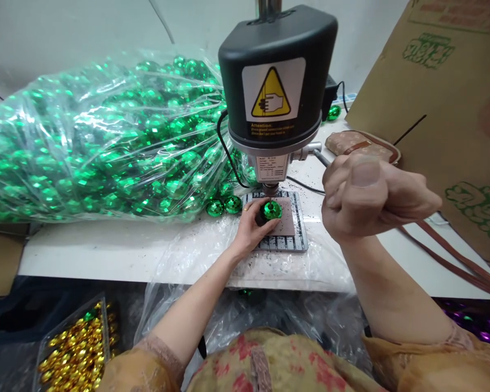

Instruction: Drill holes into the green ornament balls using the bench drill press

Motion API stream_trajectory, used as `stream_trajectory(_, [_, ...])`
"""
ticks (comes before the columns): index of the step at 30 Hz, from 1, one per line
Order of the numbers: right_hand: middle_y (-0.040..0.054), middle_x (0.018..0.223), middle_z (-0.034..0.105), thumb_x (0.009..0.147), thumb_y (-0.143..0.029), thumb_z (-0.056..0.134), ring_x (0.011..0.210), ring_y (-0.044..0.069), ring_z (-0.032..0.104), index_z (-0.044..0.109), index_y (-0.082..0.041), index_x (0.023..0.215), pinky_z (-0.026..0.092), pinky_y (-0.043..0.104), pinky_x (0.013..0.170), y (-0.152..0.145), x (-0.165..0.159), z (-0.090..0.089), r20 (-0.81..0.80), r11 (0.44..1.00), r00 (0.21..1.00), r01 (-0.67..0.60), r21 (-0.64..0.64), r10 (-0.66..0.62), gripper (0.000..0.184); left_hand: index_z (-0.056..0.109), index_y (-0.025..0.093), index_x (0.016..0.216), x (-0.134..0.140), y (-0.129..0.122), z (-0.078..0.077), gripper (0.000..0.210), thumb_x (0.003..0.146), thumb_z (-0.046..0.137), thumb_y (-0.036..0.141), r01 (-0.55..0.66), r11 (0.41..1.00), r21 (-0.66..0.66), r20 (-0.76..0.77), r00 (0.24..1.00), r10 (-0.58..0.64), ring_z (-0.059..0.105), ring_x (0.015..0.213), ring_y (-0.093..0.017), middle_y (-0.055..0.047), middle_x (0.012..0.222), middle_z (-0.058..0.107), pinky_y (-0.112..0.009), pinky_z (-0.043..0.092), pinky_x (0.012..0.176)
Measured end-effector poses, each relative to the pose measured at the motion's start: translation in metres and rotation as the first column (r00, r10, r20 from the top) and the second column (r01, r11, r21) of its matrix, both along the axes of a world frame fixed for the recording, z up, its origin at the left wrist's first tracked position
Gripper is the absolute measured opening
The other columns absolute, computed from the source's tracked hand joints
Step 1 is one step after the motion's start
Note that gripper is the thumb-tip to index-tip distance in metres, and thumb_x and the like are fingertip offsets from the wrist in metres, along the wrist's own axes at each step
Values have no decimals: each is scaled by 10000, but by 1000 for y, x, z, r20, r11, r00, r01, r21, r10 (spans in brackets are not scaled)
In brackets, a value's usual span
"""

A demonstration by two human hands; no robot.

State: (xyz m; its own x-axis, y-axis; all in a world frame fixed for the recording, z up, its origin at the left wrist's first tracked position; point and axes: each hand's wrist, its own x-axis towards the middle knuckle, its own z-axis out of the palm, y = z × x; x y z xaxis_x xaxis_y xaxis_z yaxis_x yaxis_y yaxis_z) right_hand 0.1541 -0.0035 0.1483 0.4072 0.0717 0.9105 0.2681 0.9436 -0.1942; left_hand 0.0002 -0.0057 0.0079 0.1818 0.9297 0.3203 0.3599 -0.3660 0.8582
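Note:
My left hand (pixel 253 222) grips a shiny green faceted ball (pixel 272 210) from its left side, on the base plate (pixel 301 228) of a small drill press (pixel 275 81). Directly above the ball is the drill's chuck (pixel 270 189), and the bit seems to meet the ball's top. My right hand (pixel 371 196) is closed in a fist around the feed lever (pixel 322 158) on the press's right side; most of the lever is hidden by the fingers. Dark shavings lie scattered round the base. Two more green balls (pixel 224 206) rest just left of it.
A big clear bag of green balls (pixel 106 147) fills the table's left side. To the right stand a cardboard box (pixel 441 109) and a patterned purse (pixel 359 145) with a brown strap. Below the table's front edge, a clear bin (pixel 73 348) holds gold balls.

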Motion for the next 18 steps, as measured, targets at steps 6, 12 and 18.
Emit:
stream_trajectory(6, [-68, 391, 263, 896, -187, 551, 331, 33, 237, 219, -168, 469, 208, 255, 375, 4, -2, -4, 2, 995, 1000, -26, 94, 26, 542, 614, 255, 1288, 0, -1, -1, 534, 799, 779, 393, 4, 1000, 2, 14, 1000, -4, 528, 1260, -269, -101, 1304, 616, -456, 383, 1125])
stream_trajectory(12, [-73, 402, 257, 865, -127, 547, 316, 32, 264, 221, -182, 496, 194, 249, 350, 13, 4, -15, 64, 982, 997, -48, 182, 37, 495, 613, 252, 1289, 0, -1, 0, 532, 802, 777, 388, 2, 1000, -2, 10, 1000, -2, 524, 1267, -274, -103, 1305, 618, -449, 389, 1120])
stream_trajectory(18, [-74, 365, 244, 873, -216, 581, 303, 42, 273, 211, -180, 482, 235, 250, 336, 2, 9, -14, 127, 1000, 992, -17, 24, 14, 539, 615, 253, 1275, 1, -2, 0, 526, 794, 786, 376, 1, 1000, -10, 29, 1000, -1, 523, 1270, -270, -93, 1291, 619, -433, 389, 1115])
